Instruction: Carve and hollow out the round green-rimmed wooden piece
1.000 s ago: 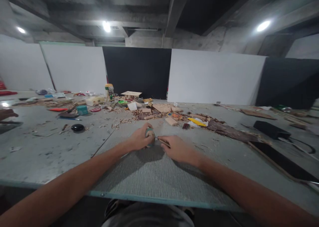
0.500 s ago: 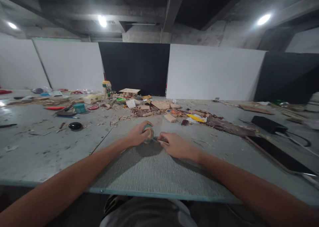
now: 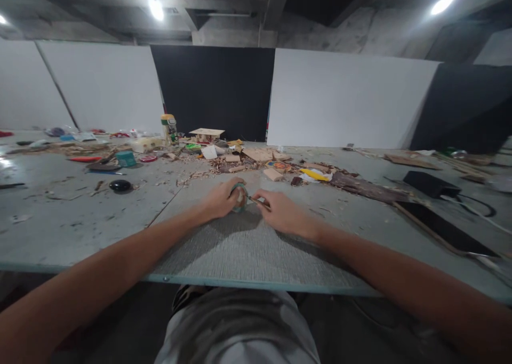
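Left hand (image 3: 220,200) curled round the round piece (image 3: 240,199), mid-frame, between hands. Right hand (image 3: 283,212) pinches thin tool (image 3: 256,201).

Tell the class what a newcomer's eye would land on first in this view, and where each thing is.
Probably the centre, where the left hand grips a round, teal-and-tan object and the right hand points a thin tool at it. Beyond them, slightly to the right, a bright yellow item stands out among wood scraps. Behind the table, a large black panel stands between white panels.
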The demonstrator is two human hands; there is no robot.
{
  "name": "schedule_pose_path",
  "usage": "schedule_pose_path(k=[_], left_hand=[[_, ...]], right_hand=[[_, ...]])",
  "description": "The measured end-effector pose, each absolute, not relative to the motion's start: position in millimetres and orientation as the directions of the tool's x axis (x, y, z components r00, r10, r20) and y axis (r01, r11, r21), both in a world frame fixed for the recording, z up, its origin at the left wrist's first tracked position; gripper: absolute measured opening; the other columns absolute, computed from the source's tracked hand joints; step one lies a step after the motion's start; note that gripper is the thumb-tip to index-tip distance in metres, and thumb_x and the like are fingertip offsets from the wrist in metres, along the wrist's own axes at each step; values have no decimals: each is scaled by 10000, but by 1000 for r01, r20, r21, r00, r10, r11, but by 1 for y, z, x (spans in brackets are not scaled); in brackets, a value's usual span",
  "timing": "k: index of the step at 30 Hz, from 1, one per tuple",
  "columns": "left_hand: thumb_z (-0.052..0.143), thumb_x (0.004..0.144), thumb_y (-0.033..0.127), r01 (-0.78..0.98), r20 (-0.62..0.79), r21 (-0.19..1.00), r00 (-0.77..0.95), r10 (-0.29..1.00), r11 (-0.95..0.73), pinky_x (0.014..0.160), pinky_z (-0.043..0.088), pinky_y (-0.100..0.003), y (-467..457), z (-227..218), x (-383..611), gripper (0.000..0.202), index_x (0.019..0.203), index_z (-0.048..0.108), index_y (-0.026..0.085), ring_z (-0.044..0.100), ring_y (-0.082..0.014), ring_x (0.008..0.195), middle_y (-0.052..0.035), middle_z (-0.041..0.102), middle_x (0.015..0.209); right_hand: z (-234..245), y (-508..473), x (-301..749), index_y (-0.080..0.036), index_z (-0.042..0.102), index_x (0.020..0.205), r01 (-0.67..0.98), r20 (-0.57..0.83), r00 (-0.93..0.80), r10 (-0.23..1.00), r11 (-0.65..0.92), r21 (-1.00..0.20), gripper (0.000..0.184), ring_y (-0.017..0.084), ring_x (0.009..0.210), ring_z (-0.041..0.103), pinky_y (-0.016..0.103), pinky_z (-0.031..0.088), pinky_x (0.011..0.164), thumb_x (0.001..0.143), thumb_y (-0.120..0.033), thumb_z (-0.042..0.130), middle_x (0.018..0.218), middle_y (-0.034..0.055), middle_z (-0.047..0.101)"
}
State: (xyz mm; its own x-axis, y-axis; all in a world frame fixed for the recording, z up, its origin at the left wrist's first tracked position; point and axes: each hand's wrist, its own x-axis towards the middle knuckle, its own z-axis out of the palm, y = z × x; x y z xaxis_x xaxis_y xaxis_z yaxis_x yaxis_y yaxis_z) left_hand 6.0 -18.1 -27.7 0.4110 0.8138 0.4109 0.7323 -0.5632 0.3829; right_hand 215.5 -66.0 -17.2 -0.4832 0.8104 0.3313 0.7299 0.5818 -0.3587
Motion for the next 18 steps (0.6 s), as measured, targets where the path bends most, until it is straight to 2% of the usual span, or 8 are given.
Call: schedule_pose_path(k=[5, 8, 13, 18], left_hand=[[358, 941, 290, 784, 428, 365, 338, 839, -502, 871, 508, -410, -17, -31, 8, 386, 1228, 596, 190, 672, -290, 1021, -121, 714, 1078], [346, 944, 288, 784, 438, 346, 351, 828, -515, 874, 503, -404, -19, -30, 9, 390, 1230, 589, 185, 667, -289, 1027, -121, 710, 1083], [331, 957, 309, 792, 414, 351, 348, 841, -500, 867, 499, -407, -21, -28, 11, 403, 1261, 566, 189, 666, -289, 1006, -118, 706, 1054], [351, 933, 266, 777, 420, 393, 325, 847, -492, 893, 491, -412, -18, -30, 9, 395, 1244, 577, 173, 643, -288, 1050, -130, 692, 1129]], right_hand=[[-19, -80, 208, -171, 640, 977, 762, 301, -522, 798, 595, -257, 176, 186, 739, 598, 287, 341, 648, 893, -128, 491, 906, 99, 724], [-15, -76, 211, -177, 647, 983, 758, 295, -507, 810, 582, -295, 172, 171, 702, 581, 279, 332, 629, 885, -140, 510, 883, 81, 719], [-16, -61, 217, -176, 642, 1102, 738, 366, -448, 815, 569, -362, 241, 161, 653, 548, 277, 350, 629, 898, -170, 514, 830, 64, 701], [-23, -65, 211, -183, 642, 982, 692, 336, -504, 796, 605, -395, 185, 170, 728, 577, 280, 378, 661, 873, -127, 503, 885, 65, 704]])
